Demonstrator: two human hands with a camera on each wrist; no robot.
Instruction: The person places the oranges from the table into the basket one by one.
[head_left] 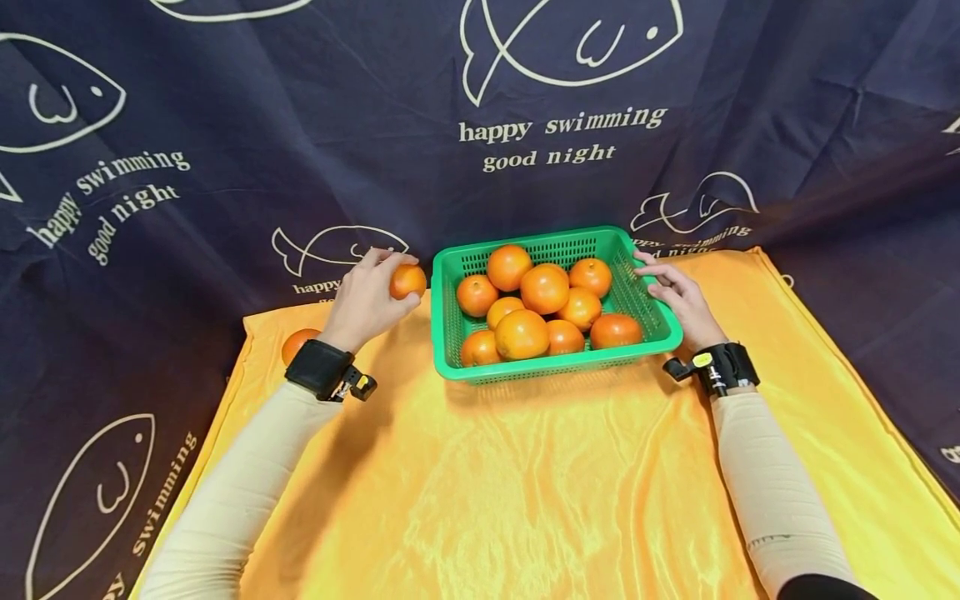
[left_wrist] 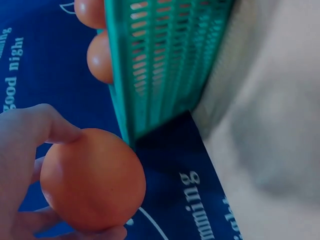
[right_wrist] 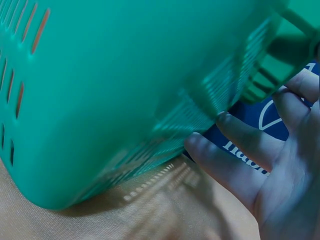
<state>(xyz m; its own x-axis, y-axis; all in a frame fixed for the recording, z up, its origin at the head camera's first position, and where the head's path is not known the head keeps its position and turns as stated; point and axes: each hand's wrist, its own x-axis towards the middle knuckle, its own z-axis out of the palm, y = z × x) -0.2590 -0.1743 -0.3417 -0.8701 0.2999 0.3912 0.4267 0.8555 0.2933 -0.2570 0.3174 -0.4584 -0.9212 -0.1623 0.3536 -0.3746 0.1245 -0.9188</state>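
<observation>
My left hand (head_left: 371, 300) grips an orange (head_left: 407, 282) between thumb and fingers, just left of the green basket (head_left: 438, 333). In the left wrist view this orange (left_wrist: 95, 180) is above the cloth, with the basket wall (left_wrist: 165, 70) close by. Several oranges (head_left: 545, 288) lie piled in the basket. At its right end is my right hand (head_left: 686, 304), fingers extended along the rim. The right wrist view has the fingertips (right_wrist: 197, 142) right at the slotted outer wall. Another orange (head_left: 298, 344) lies at the left, partly hidden behind my left wrist.
A shiny yellow cloth (head_left: 540, 483) covers the table. Behind and beside it hangs a dark blue curtain (head_left: 375, 108) with white fish drawings and lettering. The basket stands near the table's back edge. Black camera bands (head_left: 322, 368) are strapped on both wrists.
</observation>
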